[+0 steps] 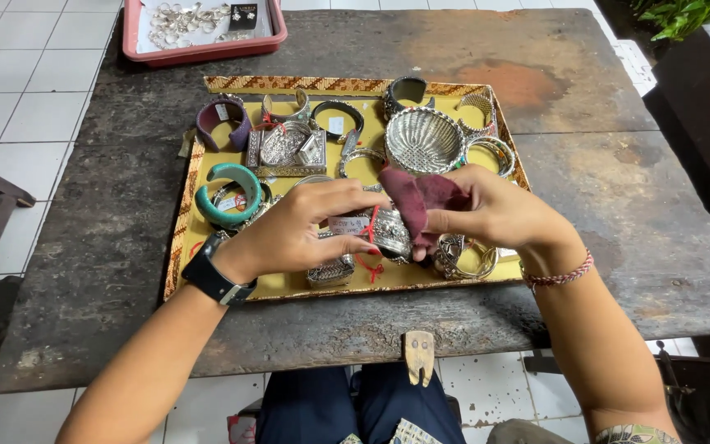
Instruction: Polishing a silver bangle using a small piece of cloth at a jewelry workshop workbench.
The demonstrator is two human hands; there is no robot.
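My left hand [301,226] grips a wide silver cuff bracelet [388,232] with a small white tag on a red string. My right hand [499,212] pinches a dark red cloth [417,200] and presses it against the bracelet. Both hands hover over a yellow tray [289,285] with a patterned woven rim. A black watch sits on my left wrist, a braided pink band on my right.
The tray holds several silver bangles, a turquoise bangle [228,193], a purple cuff [222,122] and a silver mesh bowl [423,140]. A red tray [203,53] with small silver pieces stands at the back left. The worn dark wooden table [610,205] has tiled floor to its left.
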